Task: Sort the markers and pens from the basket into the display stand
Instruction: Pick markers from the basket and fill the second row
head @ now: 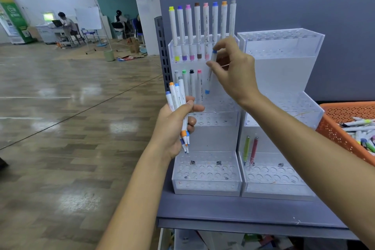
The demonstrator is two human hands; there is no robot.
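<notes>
My left hand (174, 126) is out in front of the stand's left edge, its fingers (190, 105) curled round a bundle of markers (176, 95), at least 4 of them. I hold them as a fan so the next one is easy to pull out. Their long axes run almost upright and lean a little to the left.

The display stand (207, 186) is on the grey shelf (223, 209). Its top row (197, 26) has 8 markers standing upright, and the second row (191, 85) has 4 more at its left end.

Just right of those 4, my right hand (235, 75) pinches a blue marker (209, 79) between thumb and forefinger high on the barrel, which leaves the bottom end free to find a hole. Its long axis is nearly vertical. The top tips slightly right and the lower blue end points down and a touch left at the second row, I judge toward the next free hole.

Further right, the second stand (284, 67) holds only 2 pens (250, 151) in its lowest tier. The orange basket (334, 126) at the far right has many more markers lying flat in a heap.
</notes>
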